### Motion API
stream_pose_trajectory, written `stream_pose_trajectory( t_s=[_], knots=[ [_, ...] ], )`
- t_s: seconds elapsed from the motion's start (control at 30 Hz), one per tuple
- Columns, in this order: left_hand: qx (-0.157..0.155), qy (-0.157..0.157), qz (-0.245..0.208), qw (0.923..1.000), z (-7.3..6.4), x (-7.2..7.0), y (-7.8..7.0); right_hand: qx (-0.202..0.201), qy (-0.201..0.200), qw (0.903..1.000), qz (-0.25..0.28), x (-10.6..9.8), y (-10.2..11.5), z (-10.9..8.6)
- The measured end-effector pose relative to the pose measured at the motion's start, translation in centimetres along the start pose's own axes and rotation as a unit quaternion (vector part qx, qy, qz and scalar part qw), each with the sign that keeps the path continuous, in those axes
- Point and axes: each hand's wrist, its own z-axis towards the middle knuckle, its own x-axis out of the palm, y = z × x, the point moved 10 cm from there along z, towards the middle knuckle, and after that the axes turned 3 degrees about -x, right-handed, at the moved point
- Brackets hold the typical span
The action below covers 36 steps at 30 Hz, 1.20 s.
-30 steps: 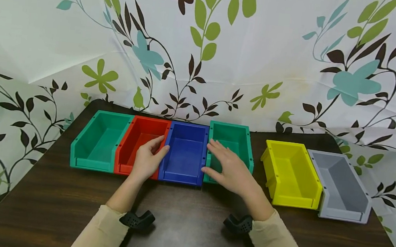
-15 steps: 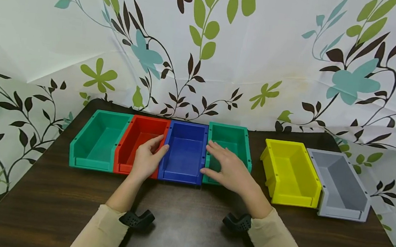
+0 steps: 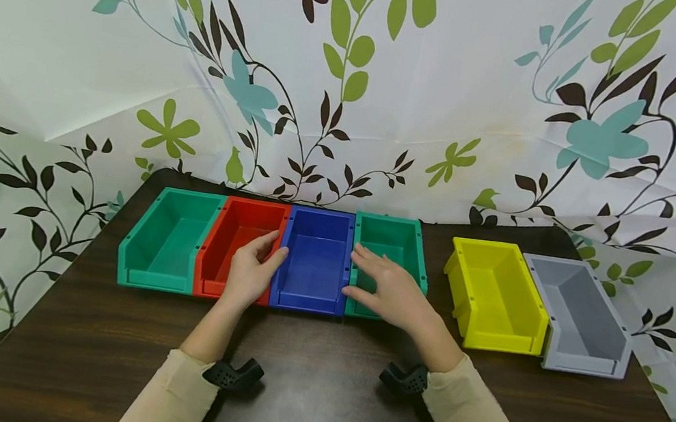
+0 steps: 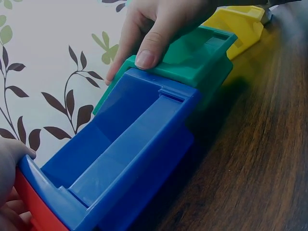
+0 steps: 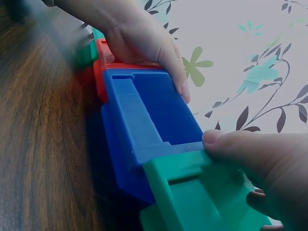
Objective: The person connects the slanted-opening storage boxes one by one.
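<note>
- Furthest out to the left of the left hand (image 3: 251,272) stands a green bin (image 3: 166,240), hard moulded plastic with a low, cut-down front lip, its side wall against the next bin.
- The red bin (image 3: 235,234) lies under the left hand: the palm and loosely spread fingers rest over its front right corner, and the thumb reaches across to the left wall of the blue one. The fingers are only gently bent; I cannot tell whether they grip anything.
- Between the two hands sits the blue bin (image 3: 315,264), directly ahead of the wrists, its long axis running straight away from the person toward the curtain. Both hands are about equally near, one on each long wall. The wrist views show smooth, slightly glossy plastic with a stepped front lip.
- The right hand (image 3: 392,294) lies over the front left part of a second green bin (image 3: 396,241), fingers spread and nearly straight, thumb tip pressing on the seam where that bin's rim meets the blue wall. These four bins stand touching in one row.
- Right of the right hand, after a gap of bare dark wood-grain table (image 3: 319,388), are a yellow bin (image 3: 492,296) and a grey bin (image 3: 586,323), touching each other and angled slightly.
- Behind everything hangs a white leaf-print cloth (image 3: 451,78).
</note>
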Motion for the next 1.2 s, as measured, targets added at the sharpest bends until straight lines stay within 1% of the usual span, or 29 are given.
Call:
stream_pose_trajectory(
  t_s=[0.3, 0.53, 0.7, 0.8, 0.9, 1.0, 1.1, 1.2],
  knots=[
    [-0.002, 0.000, 0.001, 1.0000, 0.1, 0.0, 0.0, 0.013, 0.013, 0.9998, -0.012, 0.2, -0.2, 0.1],
    [0.007, -0.002, 0.001, 1.0000, 0.1, -0.1, -0.3, 0.018, 0.025, 0.9995, -0.010, 0.5, -0.3, 0.2],
    [0.009, -0.004, 0.011, 0.9999, 0.1, 0.0, -0.1, 0.016, 0.038, 0.9991, -0.012, 0.7, -0.3, 0.2],
    [0.026, -0.018, 0.034, 0.9989, -0.1, -0.1, -0.5, 0.021, 0.046, 0.9987, 0.002, 0.7, -0.4, 0.1],
    [0.057, -0.042, 0.063, 0.9955, -0.5, -0.2, -1.3, 0.033, 0.045, 0.9983, 0.016, 0.6, -0.7, -0.2],
    [0.090, -0.065, 0.084, 0.9903, -0.9, -0.2, -2.2, 0.039, 0.015, 0.9989, 0.022, -0.1, -1.0, -0.6],
    [0.127, -0.082, 0.093, 0.9840, -1.3, 0.0, -3.4, 0.037, -0.042, 0.9983, 0.018, -1.6, -1.6, -1.3],
    [0.171, -0.099, 0.104, 0.9747, -1.8, 0.4, -4.7, 0.025, -0.102, 0.9944, 0.012, -3.3, -2.1, -2.3]
  ],
)
